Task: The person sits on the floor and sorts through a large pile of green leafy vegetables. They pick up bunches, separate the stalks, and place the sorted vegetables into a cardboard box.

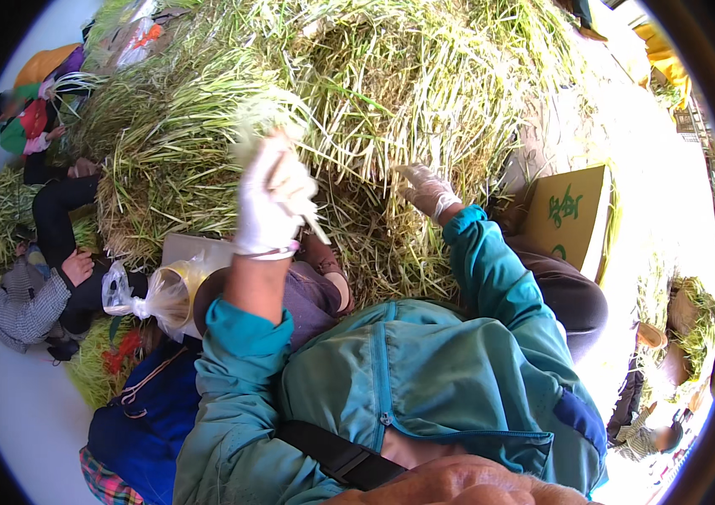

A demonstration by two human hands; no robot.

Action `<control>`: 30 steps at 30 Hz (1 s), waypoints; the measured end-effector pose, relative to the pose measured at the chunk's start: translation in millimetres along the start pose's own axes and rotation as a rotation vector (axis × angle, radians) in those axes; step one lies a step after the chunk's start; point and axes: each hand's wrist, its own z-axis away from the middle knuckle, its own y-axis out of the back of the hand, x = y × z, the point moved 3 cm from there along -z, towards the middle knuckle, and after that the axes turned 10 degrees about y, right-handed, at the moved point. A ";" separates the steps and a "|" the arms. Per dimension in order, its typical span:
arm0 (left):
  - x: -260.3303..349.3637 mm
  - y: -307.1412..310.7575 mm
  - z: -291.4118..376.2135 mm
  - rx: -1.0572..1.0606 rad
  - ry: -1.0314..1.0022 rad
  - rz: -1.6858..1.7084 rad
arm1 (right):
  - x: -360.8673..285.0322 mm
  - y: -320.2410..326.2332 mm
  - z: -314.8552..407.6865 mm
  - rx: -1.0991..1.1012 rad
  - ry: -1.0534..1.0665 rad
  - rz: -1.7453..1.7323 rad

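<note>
My left hand [266, 211], in a white glove with a band at the wrist, is raised and closed around a small bunch of pale green stalks [267, 123]. Motion blurs the bunch; some cut-looking ends [314, 226] stick out below the fingers. To the right, my right hand [427, 188] wears a thin translucent glove. Its fingers are spread, and I see nothing in them. It hovers by the near face of a large heap of long, grass-like green stalks [357, 120]; whether the fingertips touch the heap is unclear.
A cardboard box [566, 218] with green writing stands beside my right knee. Near my left knee are a knotted clear plastic bag [162, 293], a yellowish roll [182, 284] and a grey box [196, 249]. Blue cloth [149, 398] lies at my left. People [29, 309] sit farther left.
</note>
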 end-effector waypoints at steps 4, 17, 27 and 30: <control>36.0 -18.4 12.1 -0.136 -0.244 -0.038 | 28.7 -94.2 32.1 -0.655 -0.144 0.427; -114.3 7.4 33.7 0.433 0.672 -0.047 | 94.6 -5.6 -20.3 -0.095 -0.606 -0.127; -77.4 -11.2 12.3 0.071 0.610 -0.025 | 152.0 -84.2 -43.5 0.249 -0.605 -0.547; -13.8 -22.2 11.4 -0.082 0.028 -0.212 | 114.7 -40.3 -30.1 0.485 -0.615 -1.285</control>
